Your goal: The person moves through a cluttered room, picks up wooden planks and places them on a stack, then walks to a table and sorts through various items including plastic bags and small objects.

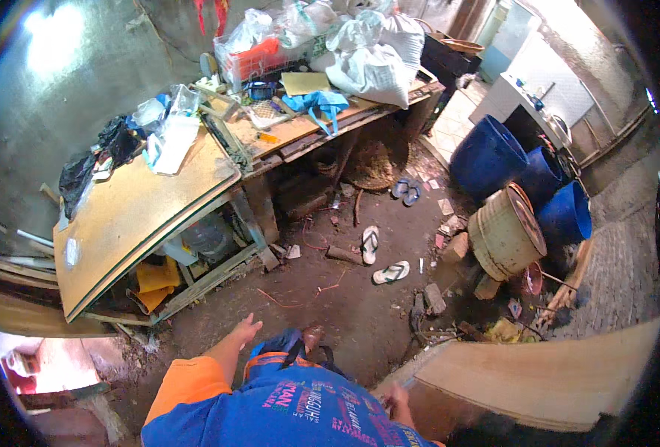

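- The left hand [243,332] shows loosely spread fingers, apparently gripping nothing, above the brown dirt floor [322,302].
- The right hand [399,406] sits partly behind the shirt; whether its fingers are closed or gripping cannot be told.
- Step in hand, as judged: standing or walking, with nothing clearly being handled. A grasp with the left fingers would call for a further reach.
- Pose: the bare left forearm extends forward and inward from a bright orange sleeve [188,385]; the right arm is mostly hidden by the blue printed shirt [300,410].
- Nearest the right fingers, just to their right, is a broad pale wooden panel [546,370]; contact cannot be told.
- Ahead and left of the left fingers stands a low workbench with a smooth tan top [144,201].
- Ahead and right of those fingers lies a pair of cream rubber flip-flops with dark straps [391,273].
- Farther right stand a dented beige metal drum [501,235] and a large blue plastic barrel [488,155].
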The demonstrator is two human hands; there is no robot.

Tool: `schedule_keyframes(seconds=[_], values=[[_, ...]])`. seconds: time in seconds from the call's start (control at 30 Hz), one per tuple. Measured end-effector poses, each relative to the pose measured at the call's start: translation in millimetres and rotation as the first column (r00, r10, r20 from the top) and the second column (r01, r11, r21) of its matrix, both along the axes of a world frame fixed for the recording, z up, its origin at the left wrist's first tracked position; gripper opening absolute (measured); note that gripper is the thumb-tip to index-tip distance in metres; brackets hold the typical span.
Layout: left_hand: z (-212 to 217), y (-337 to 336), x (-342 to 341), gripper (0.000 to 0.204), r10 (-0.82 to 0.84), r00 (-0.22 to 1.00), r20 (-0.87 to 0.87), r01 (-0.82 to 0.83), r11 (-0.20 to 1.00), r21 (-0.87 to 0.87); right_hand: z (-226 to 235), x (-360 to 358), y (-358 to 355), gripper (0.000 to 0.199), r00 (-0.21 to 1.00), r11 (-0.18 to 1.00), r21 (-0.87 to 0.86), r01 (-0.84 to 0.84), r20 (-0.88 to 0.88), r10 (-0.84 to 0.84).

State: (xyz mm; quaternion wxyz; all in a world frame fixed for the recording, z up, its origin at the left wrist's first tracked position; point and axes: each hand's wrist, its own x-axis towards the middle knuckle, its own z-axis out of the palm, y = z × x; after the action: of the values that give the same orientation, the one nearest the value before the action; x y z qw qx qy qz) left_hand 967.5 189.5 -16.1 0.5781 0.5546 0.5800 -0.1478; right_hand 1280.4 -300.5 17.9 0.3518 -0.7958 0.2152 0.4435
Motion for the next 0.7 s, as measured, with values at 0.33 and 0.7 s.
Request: schedule_keyframes(seconds=[0.33,0.7], values=[[124,25,66,0.076,0.272,0.952,-0.14,-0.269,0.962,0.043,-32,143,141,0.018,0.974,0.858,0.463,0.221,-0.151,-0.169],[127,-57,32,0.078,0.629,0.743,-0.231,-0.629,0.773,0.08,-130,274,169,0.028,0.988,0.971,0.238,-0.001,-0.148,0.037]])
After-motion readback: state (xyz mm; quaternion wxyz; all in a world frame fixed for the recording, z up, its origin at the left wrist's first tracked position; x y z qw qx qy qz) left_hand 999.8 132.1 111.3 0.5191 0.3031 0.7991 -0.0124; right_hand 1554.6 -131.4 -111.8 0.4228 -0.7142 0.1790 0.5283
